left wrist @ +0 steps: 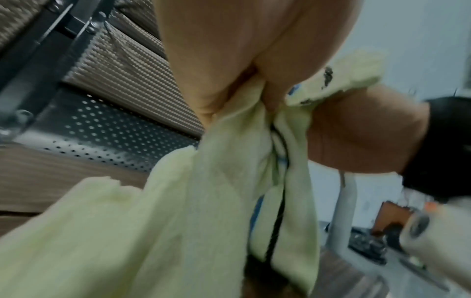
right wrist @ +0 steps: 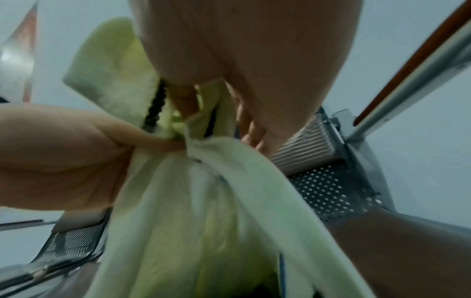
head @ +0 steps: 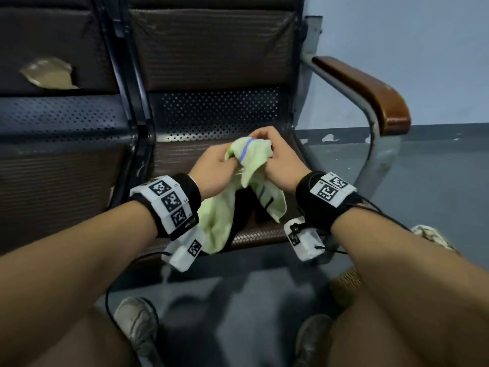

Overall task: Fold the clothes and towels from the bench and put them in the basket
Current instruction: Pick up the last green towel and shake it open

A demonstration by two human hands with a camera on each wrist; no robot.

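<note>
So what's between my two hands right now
Only the green towel: the left hand and right hand both grip its bunched top, and the rest hangs over the bench seat. The head view shows it best.

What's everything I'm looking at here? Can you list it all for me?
pale green towel with a blue stripe: one, bunched and held up over the seat, its ends hanging down
metal bench with brown woven seat pads: one, two seats showing, the left backrest pad torn
brown wooden armrest: one, on the bench's right end
grey floor: below and right of the bench
shoes: two, pale, at the bottom
wristbands with black-and-white markers: one per wrist
left hand: grips the towel
right hand: grips the towel
</note>
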